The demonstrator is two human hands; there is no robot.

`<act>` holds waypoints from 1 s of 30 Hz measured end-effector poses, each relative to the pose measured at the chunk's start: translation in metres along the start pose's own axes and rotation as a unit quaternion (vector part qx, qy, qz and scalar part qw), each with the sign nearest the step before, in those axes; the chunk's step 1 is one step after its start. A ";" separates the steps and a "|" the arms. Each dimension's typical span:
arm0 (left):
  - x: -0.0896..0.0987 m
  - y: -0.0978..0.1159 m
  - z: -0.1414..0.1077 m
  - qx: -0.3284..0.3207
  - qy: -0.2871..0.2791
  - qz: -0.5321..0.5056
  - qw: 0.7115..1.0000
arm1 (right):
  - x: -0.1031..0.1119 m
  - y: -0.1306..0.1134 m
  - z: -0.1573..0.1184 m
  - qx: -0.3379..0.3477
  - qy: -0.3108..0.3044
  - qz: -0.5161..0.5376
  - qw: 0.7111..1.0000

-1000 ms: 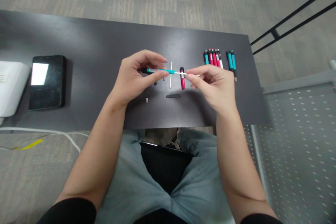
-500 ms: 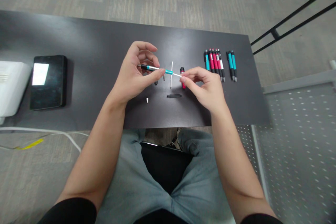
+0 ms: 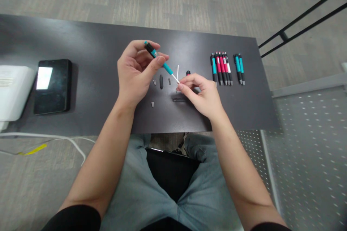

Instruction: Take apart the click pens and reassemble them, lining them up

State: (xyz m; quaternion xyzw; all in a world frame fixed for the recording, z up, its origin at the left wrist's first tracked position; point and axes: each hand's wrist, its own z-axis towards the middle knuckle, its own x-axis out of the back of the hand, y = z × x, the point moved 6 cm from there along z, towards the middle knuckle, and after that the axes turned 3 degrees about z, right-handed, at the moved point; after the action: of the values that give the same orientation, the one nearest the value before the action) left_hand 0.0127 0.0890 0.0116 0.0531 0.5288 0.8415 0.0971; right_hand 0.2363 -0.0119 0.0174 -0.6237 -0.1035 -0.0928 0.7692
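My left hand (image 3: pixel 137 74) pinches a teal pen barrel (image 3: pixel 167 68) with a black clip end, tilted down to the right. A thin white refill (image 3: pixel 175 78) sticks out of its lower end, and the fingertips of my right hand (image 3: pixel 202 92) grip the refill's far end. Under the hands on the table lie another refill (image 3: pixel 178 69), a black grip (image 3: pixel 161 81), a small spring-like piece (image 3: pixel 169 81), two silver tips (image 3: pixel 154 82) (image 3: pixel 152 104) and a black part (image 3: pixel 177 100). A red and black piece (image 3: pixel 188 73) is partly hidden behind my right hand.
Several teal, red and white pens (image 3: pixel 222 68) lie in a row on the right of the dark table (image 3: pixel 103 79), with two teal pens (image 3: pixel 239 68) beside them. A black device (image 3: pixel 51 86) and a white box (image 3: pixel 15 92) are at the left.
The teal barrel has tilted more steeply, its clip end now higher. My right hand has moved left and slightly down with the refill's end. The black grip and a silver tip are now uncovered.
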 end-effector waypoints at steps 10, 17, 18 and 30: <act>0.035 -0.034 0.011 0.004 0.012 0.013 1.000 | 0.007 -0.002 0.002 0.001 0.013 -0.074 0.997; 0.055 -0.043 0.015 -0.065 0.043 0.103 0.992 | 0.023 0.003 0.004 -0.004 0.031 -0.096 0.995; 0.055 -0.044 0.014 -0.056 0.044 0.113 0.991 | 0.025 0.003 0.004 -0.003 0.034 -0.098 0.995; 0.063 -0.022 0.011 -0.054 0.045 0.146 0.987 | 0.031 0.001 0.003 0.031 0.065 -0.118 0.990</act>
State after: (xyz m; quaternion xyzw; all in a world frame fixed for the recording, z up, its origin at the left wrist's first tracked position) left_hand -0.0440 0.1218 -0.0045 0.0863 0.4731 0.8755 -0.0478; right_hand 0.2667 -0.0088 0.0257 -0.5755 -0.1290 -0.2202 0.7770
